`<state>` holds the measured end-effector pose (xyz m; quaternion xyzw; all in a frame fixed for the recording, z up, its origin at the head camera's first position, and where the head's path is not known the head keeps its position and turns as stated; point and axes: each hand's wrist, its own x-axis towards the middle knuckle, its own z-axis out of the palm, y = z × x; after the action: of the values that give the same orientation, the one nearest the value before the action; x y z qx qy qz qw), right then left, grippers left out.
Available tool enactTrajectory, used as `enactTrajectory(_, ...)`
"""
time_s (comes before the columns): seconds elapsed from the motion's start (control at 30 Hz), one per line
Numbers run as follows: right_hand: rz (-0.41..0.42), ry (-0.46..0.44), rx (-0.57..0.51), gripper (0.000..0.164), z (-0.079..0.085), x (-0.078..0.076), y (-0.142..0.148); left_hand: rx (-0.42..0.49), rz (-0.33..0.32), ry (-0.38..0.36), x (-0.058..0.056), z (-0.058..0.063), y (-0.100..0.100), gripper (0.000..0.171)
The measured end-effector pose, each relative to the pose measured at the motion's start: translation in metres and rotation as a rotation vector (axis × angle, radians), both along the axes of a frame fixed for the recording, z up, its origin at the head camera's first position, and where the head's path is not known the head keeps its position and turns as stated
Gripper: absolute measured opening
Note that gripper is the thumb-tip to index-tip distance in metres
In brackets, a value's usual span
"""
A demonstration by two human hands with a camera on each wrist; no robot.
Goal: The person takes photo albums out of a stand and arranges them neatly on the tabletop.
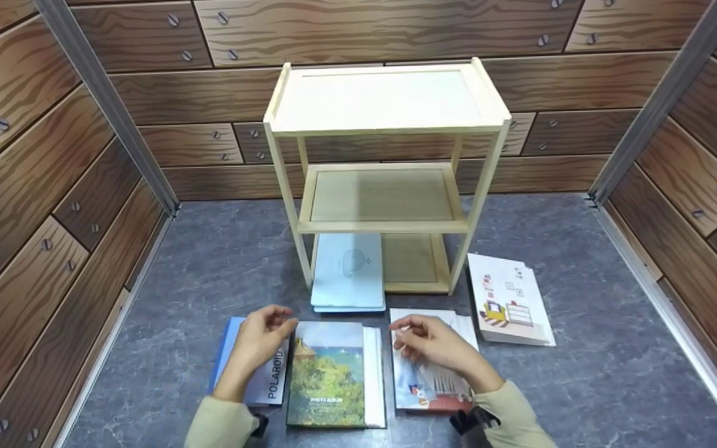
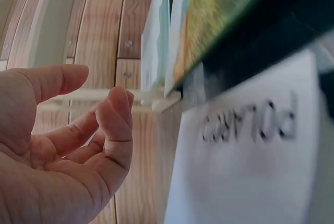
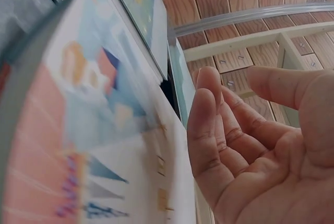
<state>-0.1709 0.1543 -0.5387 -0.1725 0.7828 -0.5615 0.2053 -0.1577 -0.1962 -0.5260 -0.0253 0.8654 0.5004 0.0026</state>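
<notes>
My left hand (image 1: 262,339) hovers with loosely bent fingers over a blue-and-white album marked POLAROID (image 1: 263,381), holding nothing. In the left wrist view its thumb and fingertips are apart, with the POLAROID cover beside them. A photo album (image 1: 327,373) with a painted landscape cover lies between the hands. Above an illustrated white-and-red album (image 1: 405,379) is my right hand (image 1: 439,342), its fingers relaxed and likewise holding nothing. The right wrist view shows a gap between thumb and fingers, next to that album's colourful cover.
A pale wooden three-tier shelf (image 1: 389,227) stands behind the albums. Light blue books (image 1: 343,274) rest on its bottom tier, jutting out at the front. To the right lies a white stack (image 1: 511,298) with a truck drawing. Wood-patterned walls (image 1: 358,31) surround the grey floor (image 1: 620,361).
</notes>
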Motion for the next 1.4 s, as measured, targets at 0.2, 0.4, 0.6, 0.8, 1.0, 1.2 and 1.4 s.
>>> enactTrajectory(0.2,-0.058,0.007,0.021,0.042,0.004,-0.016,0.000,-0.024,-0.031,0.015,-0.014,-0.002,0.014,0.030)
enactTrajectory(0.4,-0.091,-0.003,0.046,0.044,0.008,-0.031,-0.001,-0.001,-0.011,-0.031,-0.030,-0.005,0.022,0.035)
enactTrajectory(0.6,-0.130,-0.037,0.100,0.047,0.008,-0.050,-0.001,-0.043,0.002,-0.060,-0.042,-0.005,0.027,0.037)
enactTrajectory(0.8,-0.151,-0.118,0.105,0.050,0.007,-0.064,-0.005,-0.078,0.021,-0.093,-0.050,-0.007,0.031,0.041)
enactTrajectory(1.0,-0.146,-0.163,0.096,0.048,0.007,-0.073,-0.011,-0.047,0.004,-0.159,-0.057,-0.009,0.034,0.044)
enactTrajectory(1.2,-0.114,-0.195,0.121,0.052,0.008,-0.080,-0.017,-0.038,0.003,-0.206,-0.062,-0.009,0.037,0.045)
enactTrajectory(1.4,-0.109,-0.224,0.132,0.050,0.007,-0.084,-0.024,0.012,0.002,-0.249,-0.068,-0.009,0.040,0.046)
